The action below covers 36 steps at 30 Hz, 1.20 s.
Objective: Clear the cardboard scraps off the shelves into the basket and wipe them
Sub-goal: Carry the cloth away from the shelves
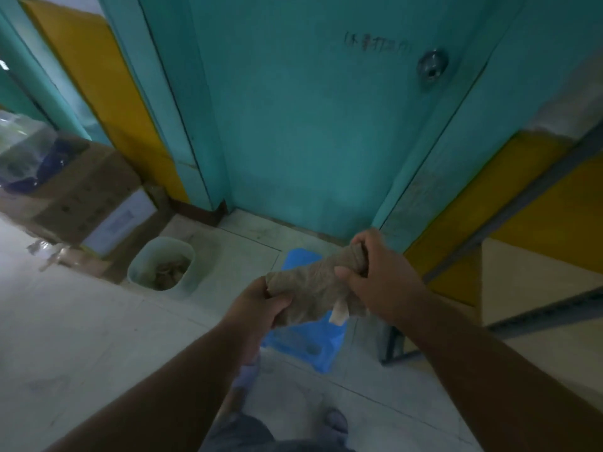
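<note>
A rolled, twisted brown cloth (318, 288) stretches between my two hands in front of me. My left hand (257, 308) grips its lower left end, fingers curled round it. My right hand (375, 275) grips the upper right end the same way. A pale round basket (138, 264) stands on the floor to the left and holds brownish cardboard scraps (171, 270). At the right edge a metal shelf (538, 288) with pale boards shows partly.
A teal door (310, 125) with a metal knob (432, 68) is straight ahead. A blue plastic stool (310, 344) stands under my hands. Cardboard boxes (88, 197) and a plastic bag (23, 151) sit at the left wall. My feet show at the bottom.
</note>
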Tool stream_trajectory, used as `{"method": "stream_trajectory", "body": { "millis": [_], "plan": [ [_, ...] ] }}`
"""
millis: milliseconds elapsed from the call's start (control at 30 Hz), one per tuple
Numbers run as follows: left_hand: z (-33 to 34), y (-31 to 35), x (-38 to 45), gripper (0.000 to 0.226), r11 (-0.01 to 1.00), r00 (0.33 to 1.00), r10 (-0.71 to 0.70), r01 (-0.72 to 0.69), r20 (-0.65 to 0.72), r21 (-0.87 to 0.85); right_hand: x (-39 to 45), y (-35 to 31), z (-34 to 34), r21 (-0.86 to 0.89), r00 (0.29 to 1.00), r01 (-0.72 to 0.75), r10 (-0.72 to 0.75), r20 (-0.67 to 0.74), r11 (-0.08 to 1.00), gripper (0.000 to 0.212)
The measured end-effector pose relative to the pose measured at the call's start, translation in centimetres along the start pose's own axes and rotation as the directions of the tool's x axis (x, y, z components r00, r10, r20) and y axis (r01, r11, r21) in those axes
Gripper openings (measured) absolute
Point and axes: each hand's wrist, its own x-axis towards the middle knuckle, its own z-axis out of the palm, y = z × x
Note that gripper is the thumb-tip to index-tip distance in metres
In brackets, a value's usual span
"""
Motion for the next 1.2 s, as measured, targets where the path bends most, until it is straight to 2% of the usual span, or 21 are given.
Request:
{"method": "stream_trajectory", "body": {
  "millis": [133, 233, 333, 433, 533, 767, 967, 1067, 1200],
  "plan": [
    [-1.4, 0.5, 6.9, 0.019, 0.95, 0.998, 0.028, -0.042, 0.05, 0.31, 4.0, 0.5, 4.0, -0.108, 0.988, -0.149, 0.145, -0.045, 0.983, 0.034],
    [-1.9, 0.0, 11.6, 0.018, 0.814, 0.993, 0.024, -0.085, 0.113, 0.575, 6.3, 1.5, 7.4, -0.142, 0.973, -0.226, 0.215, -0.083, 0.964, 0.03],
    [-1.9, -2.0, 16.2, 0.015, 0.681, 0.986, -0.019, -0.109, 0.166, 0.724, 8.2, 4.0, 10.7, -0.169, 0.957, -0.288, 0.28, -0.071, 0.943, 0.025],
    [-1.3, -4.9, 20.5, 0.015, 0.644, 0.983, -0.076, -0.081, 0.169, 0.761, 9.7, 7.2, 14.4, -0.182, 0.957, -0.291, 0.281, -0.078, 0.939, 0.021],
    [-0.4, -8.7, 25.0, 0.025, 0.618, 0.983, -0.103, -0.059, 0.155, 0.784, 11.5, 11.2, 18.3, -0.171, 0.943, -0.332, 0.32, -0.094, 0.928, 0.015],
    [1.3, -16.1, 33.4, 0.016, 0.452, 0.994, -0.039, -0.077, 0.106, 0.889, 15.7, 21.8, 27.2, -0.091, 0.85, -0.526, 0.52, -0.089, 0.845, 0.018],
    [2.5, -19.4, 36.9, 0.02, 0.294, 0.989, 0.058, -0.145, 0.134, 0.945, 18.0, 27.0, 31.7, -0.166, 0.851, -0.524, 0.523, -0.053, 0.835, 0.016],
    [2.7, -20.1, 36.8, 0.021, 0.269, 0.981, 0.116, -0.182, 0.155, 0.946, 18.1, 28.3, 32.4, -0.173, 0.847, -0.53, 0.53, -0.046, 0.83, 0.018],
    [2.8, -20.2, 36.8, 0.022, 0.263, 0.979, 0.084, -0.2, 0.184, 0.944, 17.8, 28.6, 32.9, -0.206, 0.86, -0.504, 0.51, -0.026, 0.839, 0.024]
  ]
}}
